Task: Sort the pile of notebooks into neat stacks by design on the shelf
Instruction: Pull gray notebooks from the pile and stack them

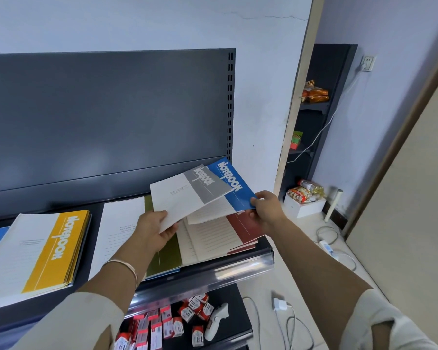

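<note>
Olive notebook [167,258] (left hand [153,229] hides part) beside, perhaps under, red stack [245,227].

grey notebook [187,195], blue notebook [234,184]

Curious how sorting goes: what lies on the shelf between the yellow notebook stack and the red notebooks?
In the head view, an olive-green notebook lies between the yellow stack and red notebooks, partly under the left hand holding a grey notebook.
</note>
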`<state>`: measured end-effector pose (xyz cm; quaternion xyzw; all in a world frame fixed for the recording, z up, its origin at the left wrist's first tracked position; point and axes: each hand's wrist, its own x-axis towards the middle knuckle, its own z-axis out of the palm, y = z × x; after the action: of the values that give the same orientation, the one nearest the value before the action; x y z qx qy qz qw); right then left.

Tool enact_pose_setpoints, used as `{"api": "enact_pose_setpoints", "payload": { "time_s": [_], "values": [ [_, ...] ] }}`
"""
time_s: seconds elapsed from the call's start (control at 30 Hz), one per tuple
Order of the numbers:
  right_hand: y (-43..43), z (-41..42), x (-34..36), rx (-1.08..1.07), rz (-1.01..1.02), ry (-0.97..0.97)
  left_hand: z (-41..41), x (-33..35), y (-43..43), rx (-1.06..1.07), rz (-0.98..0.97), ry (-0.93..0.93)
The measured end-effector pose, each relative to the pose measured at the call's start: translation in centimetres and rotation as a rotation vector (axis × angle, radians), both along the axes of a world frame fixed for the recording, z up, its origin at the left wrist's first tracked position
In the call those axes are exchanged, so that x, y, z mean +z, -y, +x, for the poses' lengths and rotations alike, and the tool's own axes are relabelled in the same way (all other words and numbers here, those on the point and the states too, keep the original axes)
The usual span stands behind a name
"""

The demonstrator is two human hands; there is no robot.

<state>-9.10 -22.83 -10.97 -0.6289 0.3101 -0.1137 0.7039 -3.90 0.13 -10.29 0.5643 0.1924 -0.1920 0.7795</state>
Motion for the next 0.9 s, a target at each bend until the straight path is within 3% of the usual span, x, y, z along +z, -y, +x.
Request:
{"api": "enact_pose_setpoints", "payload": {
  "time_s": [0.17,0.47,0.73,0.9],
  "values": [
    [-0.9,0.0,0.7,0.045,0.122,0.056,0.1,0.2,-0.6,-0.017,0.078,0.077],
    [-6.0,0.9,1.5,0.232,0.121,0.145,0.2,1.2,-5.5,0.044,0.144,0.16],
    [-11.7,1.6,1.2,0.52,0.063,-0.06,0.2,-0.1,-12.5,0.102,0.251,0.22],
    [-13.5,1.8,0.8,0.626,-0.136,-0.253,-0.1,-1.4,-14.8,0.079,0.395,0.203]
  ]
}}
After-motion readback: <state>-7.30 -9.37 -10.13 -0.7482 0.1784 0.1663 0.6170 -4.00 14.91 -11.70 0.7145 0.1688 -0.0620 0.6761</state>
